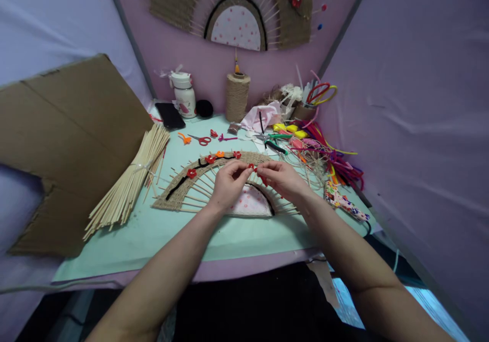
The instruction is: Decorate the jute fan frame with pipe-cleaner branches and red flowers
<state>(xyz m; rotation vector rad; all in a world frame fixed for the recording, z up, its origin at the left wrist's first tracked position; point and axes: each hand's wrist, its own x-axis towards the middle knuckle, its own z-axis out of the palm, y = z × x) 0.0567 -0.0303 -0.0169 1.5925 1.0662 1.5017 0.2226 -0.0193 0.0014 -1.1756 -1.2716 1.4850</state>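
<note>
Over the half-round woven fan (179, 202) of twine and sticks, my two hands meet. My left hand (229, 180) is closed, pinching one side of a small red pipe cleaner flower (251, 166). From the other side my right hand (281, 178) pinches the same flower, and a red end hangs below its fingers. My fingertips cover part of it. Red flowers (191, 173) and an orange flower (220, 154) sit along a black pipe cleaner branch (178, 186) on the fan's left and top. A white spotted half circle (254, 202) forms its centre.
A bundle of sticks (128, 184) and cardboard (72, 143) lie left. Behind the fan are red scissors (204, 141), green-handled pliers (277, 146), a twine spool (237, 97), a bottle (184, 95) and a phone (170, 115). Pipe cleaners (346, 166) and a patterned glue gun (346, 203) lie right.
</note>
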